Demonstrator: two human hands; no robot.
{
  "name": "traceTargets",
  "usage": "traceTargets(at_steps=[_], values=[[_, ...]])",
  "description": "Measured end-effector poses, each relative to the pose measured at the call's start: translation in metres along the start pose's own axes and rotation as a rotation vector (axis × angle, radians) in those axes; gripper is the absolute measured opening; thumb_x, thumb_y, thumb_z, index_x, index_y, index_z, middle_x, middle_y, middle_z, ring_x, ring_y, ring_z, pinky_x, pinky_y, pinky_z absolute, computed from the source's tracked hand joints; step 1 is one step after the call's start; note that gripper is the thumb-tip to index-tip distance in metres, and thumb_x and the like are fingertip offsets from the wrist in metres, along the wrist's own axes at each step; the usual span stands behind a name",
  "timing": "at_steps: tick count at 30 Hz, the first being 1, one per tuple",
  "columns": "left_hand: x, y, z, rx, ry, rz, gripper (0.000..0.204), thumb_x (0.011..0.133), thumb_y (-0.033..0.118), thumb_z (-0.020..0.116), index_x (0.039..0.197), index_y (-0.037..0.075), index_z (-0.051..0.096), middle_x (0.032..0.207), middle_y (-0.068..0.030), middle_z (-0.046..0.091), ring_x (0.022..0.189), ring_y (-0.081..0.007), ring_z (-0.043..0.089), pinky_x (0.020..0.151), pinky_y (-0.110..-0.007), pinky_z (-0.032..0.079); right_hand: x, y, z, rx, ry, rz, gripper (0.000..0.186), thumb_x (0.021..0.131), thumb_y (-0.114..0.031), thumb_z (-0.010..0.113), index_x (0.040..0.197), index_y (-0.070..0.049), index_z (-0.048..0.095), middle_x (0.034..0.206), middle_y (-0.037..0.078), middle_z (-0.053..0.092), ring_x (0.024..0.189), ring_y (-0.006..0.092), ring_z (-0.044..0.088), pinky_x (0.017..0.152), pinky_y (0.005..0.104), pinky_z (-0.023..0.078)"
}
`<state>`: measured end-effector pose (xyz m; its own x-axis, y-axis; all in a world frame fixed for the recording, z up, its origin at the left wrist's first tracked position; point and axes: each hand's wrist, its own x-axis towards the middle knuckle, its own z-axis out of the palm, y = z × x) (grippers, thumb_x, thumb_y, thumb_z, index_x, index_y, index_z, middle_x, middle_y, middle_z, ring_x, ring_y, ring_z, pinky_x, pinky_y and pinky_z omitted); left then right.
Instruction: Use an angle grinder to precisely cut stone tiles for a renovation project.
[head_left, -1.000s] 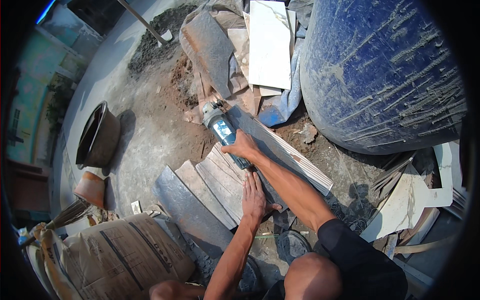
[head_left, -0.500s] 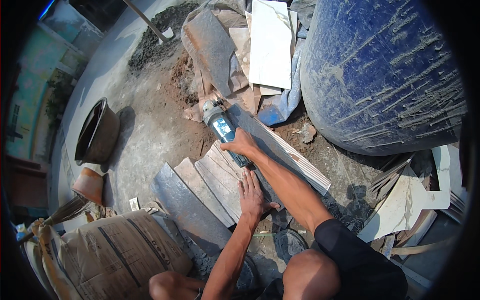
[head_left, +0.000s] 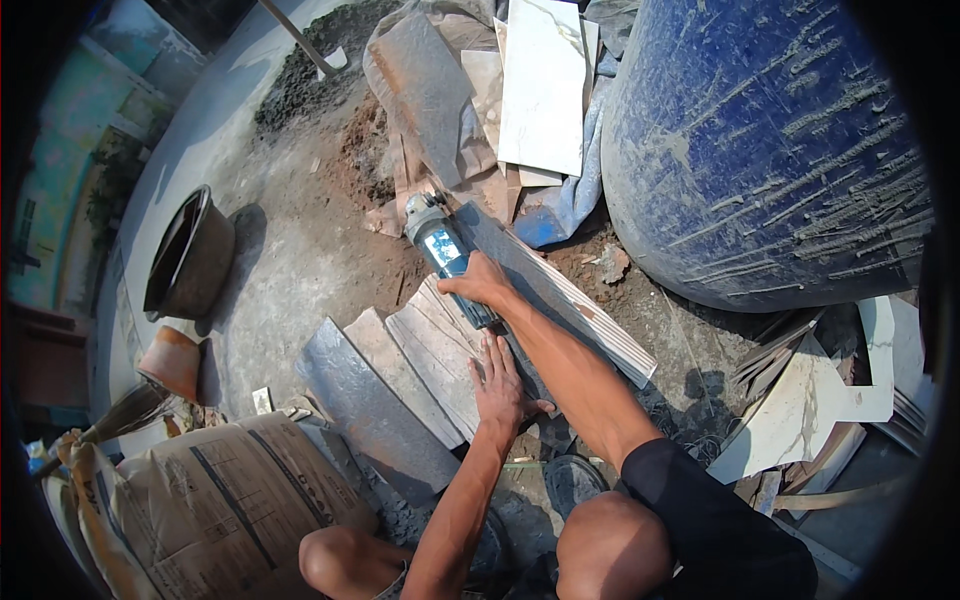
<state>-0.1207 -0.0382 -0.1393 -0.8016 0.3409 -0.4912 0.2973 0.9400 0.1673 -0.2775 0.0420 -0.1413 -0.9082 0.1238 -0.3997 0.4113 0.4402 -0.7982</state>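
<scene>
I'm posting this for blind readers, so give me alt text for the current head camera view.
A person's right hand grips an angle grinder at the edge of a long grey slab, the left hand spread flat near the tool's rear end. A streaked blue container stands at upper right; a bucket and brown sack are at left.

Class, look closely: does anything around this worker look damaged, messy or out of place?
Yes. The pale slabs beside the left hand have jagged, uneven ends, as if broken. Toward the right, a white slab has an irregular outline, like a broken offcut. The big blue barrel is streaked with grey residue.
</scene>
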Motion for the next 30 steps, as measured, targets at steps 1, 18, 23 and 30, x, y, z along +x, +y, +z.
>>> traceTargets(at_steps=[1,18,23,30], values=[[0.000,0.000,-0.001,-0.003,-0.007,-0.003,0.141,0.044,0.060,0.079,0.142,-0.006,0.003,0.151,-0.0208,0.001,0.141,-0.0299,0.002,0.111,-0.050,0.010,0.000,0.000,0.000,-0.001,0.003,-0.003,0.061,0.053,-0.038,0.076,0.091,0.008,0.062,0.093,0.025,0.064,0.088,0.0327,0.063,0.077,0.0356,0.049],[-0.001,-0.003,0.009,-0.033,0.063,0.001,0.141,0.039,0.060,0.080,0.142,-0.005,0.008,0.150,-0.0199,0.007,0.141,-0.0289,0.006,0.108,-0.058,0.008,-0.010,0.003,-0.004,-0.029,-0.013,0.010,0.071,0.054,-0.039,0.076,0.101,0.012,0.058,0.100,0.028,0.061,0.094,0.0363,0.061,0.083,0.0368,0.047],[-0.001,-0.005,0.010,-0.049,0.079,0.009,0.140,0.039,0.060,0.079,0.142,-0.005,0.010,0.150,-0.0205,0.011,0.140,-0.0291,0.008,0.106,-0.062,0.009,-0.014,0.004,-0.006,-0.027,-0.030,0.005,0.075,0.054,-0.039,0.076,0.104,0.013,0.055,0.103,0.029,0.060,0.097,0.0371,0.060,0.085,0.0375,0.047],[-0.002,-0.005,0.012,-0.023,0.075,0.014,0.139,0.040,0.063,0.077,0.142,-0.003,0.010,0.150,-0.0165,0.014,0.141,-0.0285,0.007,0.103,-0.066,0.011,-0.017,0.006,-0.005,-0.030,-0.022,0.019,0.078,0.053,-0.039,0.075,0.107,0.013,0.054,0.105,0.030,0.059,0.099,0.0383,0.059,0.085,0.0380,0.046]])
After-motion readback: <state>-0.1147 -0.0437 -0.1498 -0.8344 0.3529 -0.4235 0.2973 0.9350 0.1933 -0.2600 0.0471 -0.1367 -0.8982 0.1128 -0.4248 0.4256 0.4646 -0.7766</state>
